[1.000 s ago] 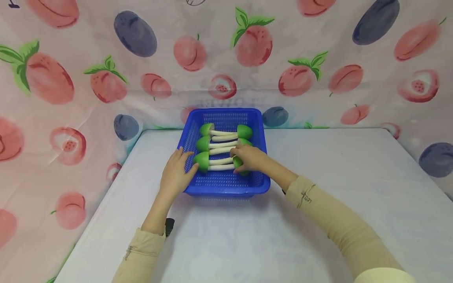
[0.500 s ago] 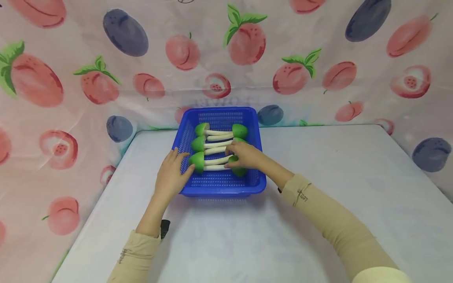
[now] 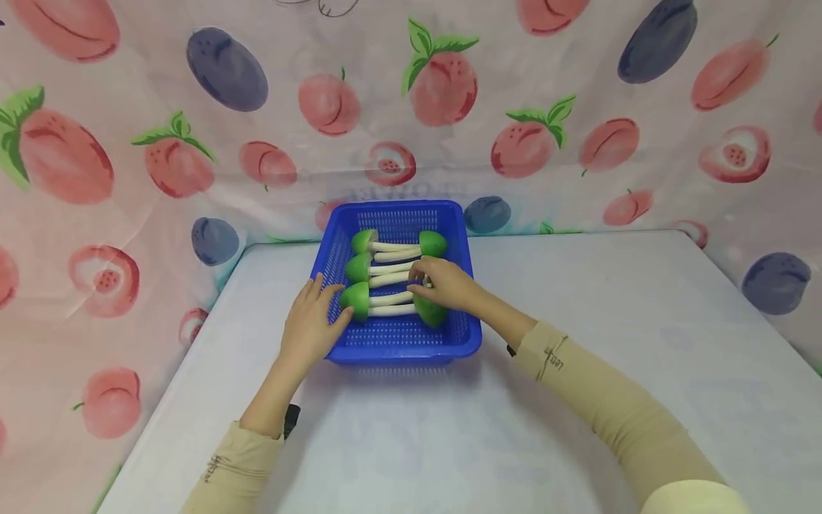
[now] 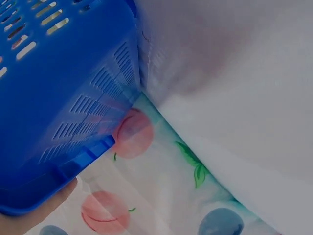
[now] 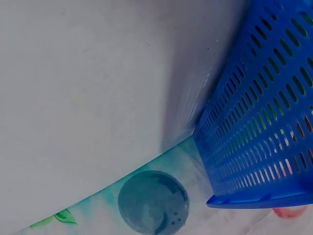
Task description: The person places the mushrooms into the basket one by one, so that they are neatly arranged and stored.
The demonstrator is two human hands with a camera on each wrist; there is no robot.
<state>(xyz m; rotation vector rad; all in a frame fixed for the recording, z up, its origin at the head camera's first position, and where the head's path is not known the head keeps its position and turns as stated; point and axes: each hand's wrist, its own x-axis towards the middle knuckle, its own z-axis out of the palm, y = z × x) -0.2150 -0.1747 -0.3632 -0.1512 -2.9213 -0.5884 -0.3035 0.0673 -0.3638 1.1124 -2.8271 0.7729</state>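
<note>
Several toy mushrooms with green caps (image 3: 355, 301) and white stems (image 3: 393, 310) lie in rows inside a blue plastic basket (image 3: 398, 352), their caps at both ends. My left hand (image 3: 311, 325) rests at the basket's left rim, fingers spread and thumb reaching inward beside the near left cap. In the left wrist view a finger (image 4: 56, 200) shows against the rim. My right hand (image 3: 449, 282) is over the right-hand caps, thumb and forefinger bent and apart, with no mushroom visible between them. Just below it sits the near right cap (image 3: 430, 312). The hand hides the middle row's right end.
The basket stands on a white-covered table (image 3: 610, 321) near its back edge. A pale curtain (image 3: 385, 107) printed with peaches and plums hangs behind and at the left. Both wrist views mainly show the basket's slotted outer walls.
The right thumb has come up off the near right cap, which shows more fully and lies more tilted. The left hand stays at the rim. The head view has shifted slightly.
</note>
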